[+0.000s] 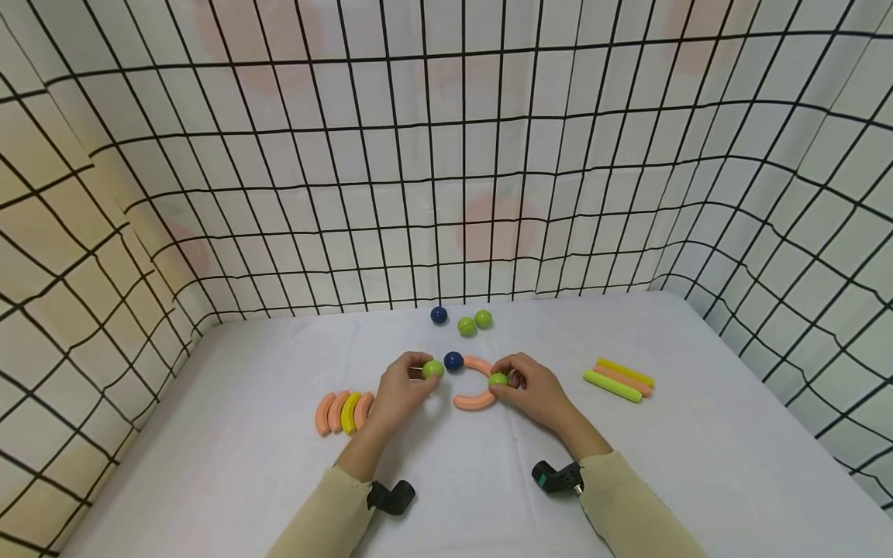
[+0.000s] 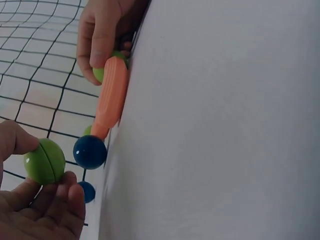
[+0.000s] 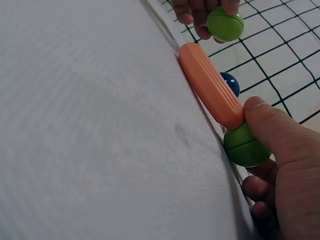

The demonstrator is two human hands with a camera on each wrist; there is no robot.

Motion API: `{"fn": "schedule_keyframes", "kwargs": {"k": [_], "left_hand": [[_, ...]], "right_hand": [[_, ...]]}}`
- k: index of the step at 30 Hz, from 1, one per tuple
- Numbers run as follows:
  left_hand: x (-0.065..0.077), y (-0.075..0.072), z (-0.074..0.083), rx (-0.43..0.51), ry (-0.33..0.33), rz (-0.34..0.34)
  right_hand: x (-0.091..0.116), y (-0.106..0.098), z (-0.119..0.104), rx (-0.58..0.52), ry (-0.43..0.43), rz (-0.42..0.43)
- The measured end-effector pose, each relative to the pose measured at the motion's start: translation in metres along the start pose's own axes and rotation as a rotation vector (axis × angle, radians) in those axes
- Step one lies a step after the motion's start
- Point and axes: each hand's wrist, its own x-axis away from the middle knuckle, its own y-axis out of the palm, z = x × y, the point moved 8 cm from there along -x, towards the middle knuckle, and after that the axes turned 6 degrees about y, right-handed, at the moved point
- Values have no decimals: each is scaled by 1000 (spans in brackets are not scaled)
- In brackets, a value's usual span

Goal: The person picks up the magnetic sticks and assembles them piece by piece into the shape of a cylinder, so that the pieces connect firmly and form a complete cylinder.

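Observation:
My left hand (image 1: 403, 390) pinches a green ball (image 1: 432, 370) between thumb and fingers; in the left wrist view a groove runs round this ball (image 2: 45, 161). To its right, my right hand (image 1: 536, 391) grips another green ball (image 1: 498, 380), thumb on the near side. That ball sits between the right ends of two curved orange sticks, one farther (image 1: 477, 363) and one nearer (image 1: 474, 402). A dark blue ball (image 1: 453, 361) is at the left end of the farther stick. In the right wrist view, the ribbed nearer stick (image 3: 212, 86) meets the gripped ball (image 3: 246, 145).
Behind the hands lie a dark blue ball (image 1: 439, 315) and two green balls (image 1: 467, 326). Several curved sticks, orange and one yellow (image 1: 350, 413), line up at left. Straight yellow, orange and green sticks (image 1: 612, 386) lie at right. Black-gridded walls (image 1: 460, 155) border the white table.

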Motion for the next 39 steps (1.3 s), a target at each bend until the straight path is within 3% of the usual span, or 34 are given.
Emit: {"fn": "schedule_keyframes", "kwargs": {"k": [9,21,29,39], "left_hand": [[7,3,0,-55,68,-38],[15,10,-8,-73,114,-142],[16,13,-8,-94,172,-145],[19,13,-7,-109,193,-136]], "right_hand": [[0,1,1,8,10,-2],[0,1,0,6,16,-3],[0,0,-1,10,13,0],[0,2,1,6,12,-4]]}}
